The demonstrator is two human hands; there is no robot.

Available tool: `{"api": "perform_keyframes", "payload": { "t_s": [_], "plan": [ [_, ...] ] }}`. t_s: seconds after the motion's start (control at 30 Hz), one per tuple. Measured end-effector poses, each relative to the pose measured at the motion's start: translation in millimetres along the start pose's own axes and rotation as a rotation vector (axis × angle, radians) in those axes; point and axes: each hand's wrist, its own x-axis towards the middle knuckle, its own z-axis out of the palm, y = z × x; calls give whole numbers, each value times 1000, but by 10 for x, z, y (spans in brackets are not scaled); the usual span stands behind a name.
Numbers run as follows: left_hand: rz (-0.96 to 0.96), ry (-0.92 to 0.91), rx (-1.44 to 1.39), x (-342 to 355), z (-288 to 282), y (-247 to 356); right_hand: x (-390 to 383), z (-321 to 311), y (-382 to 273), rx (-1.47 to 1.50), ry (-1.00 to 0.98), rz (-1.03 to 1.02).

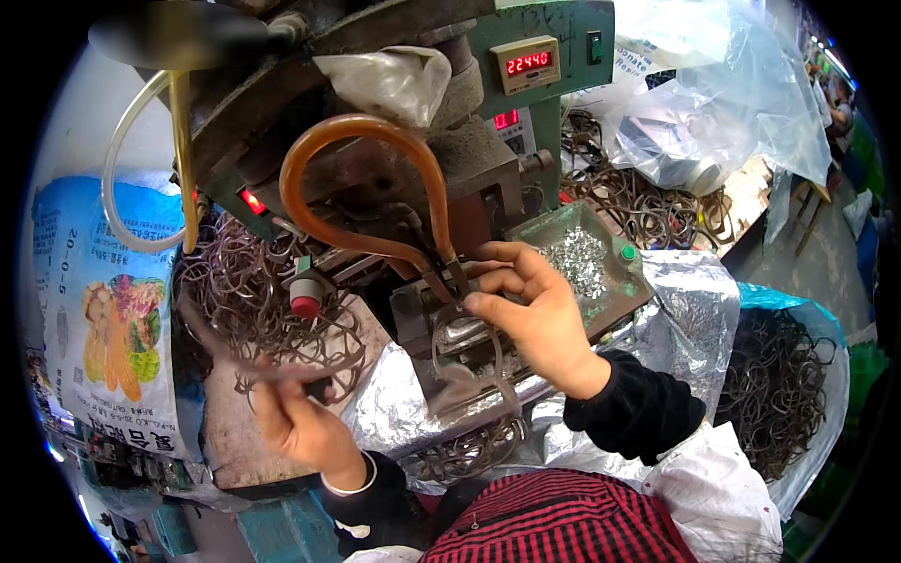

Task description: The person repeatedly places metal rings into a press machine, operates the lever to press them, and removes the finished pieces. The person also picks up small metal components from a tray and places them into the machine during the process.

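Observation:
My right hand (540,314) is at the working area of a dark metal press (469,159). Its fingers pinch one end of a thin curved grey-brown strip (499,361), which hangs down in front of the press bed. Lower on the left, my left hand (305,432) has its thumb and fingers closed on another curved strip (305,372), blurred by motion. Whether the strips are metal or rubber I cannot tell. An orange-brown hose (291,178) loops just above the right fingers and partly hides the tooling.
Tangled strips (235,291) heap beside a red push button (305,306). A tray of small shiny chips (615,296) lies to the right. A bag of dark strips (774,385) stands at far right, a blue printed sack (113,319) at left. Foil-like sheeting (690,300) covers the bench edge.

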Motion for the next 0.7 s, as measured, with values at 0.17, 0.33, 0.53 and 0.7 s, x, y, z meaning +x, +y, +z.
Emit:
{"api": "perform_keyframes", "payload": {
  "t_s": [0.17, 0.33, 0.53, 0.7],
  "plan": [
    [472, -207, 177, -46, 101, 218, -258, 153, -189, -21, 48, -47],
    [624, -606, 101, -231, 501, 112, 21, -384, -156, -745, -49, -389],
    [827, -619, 65, -215, 653, 26, 46, -1312, 344, -1553, 307, -395],
    [776, -721, 80, -218, 600, 42, 106, -1344, 397, -1450, 239, -500]
  ]
}}
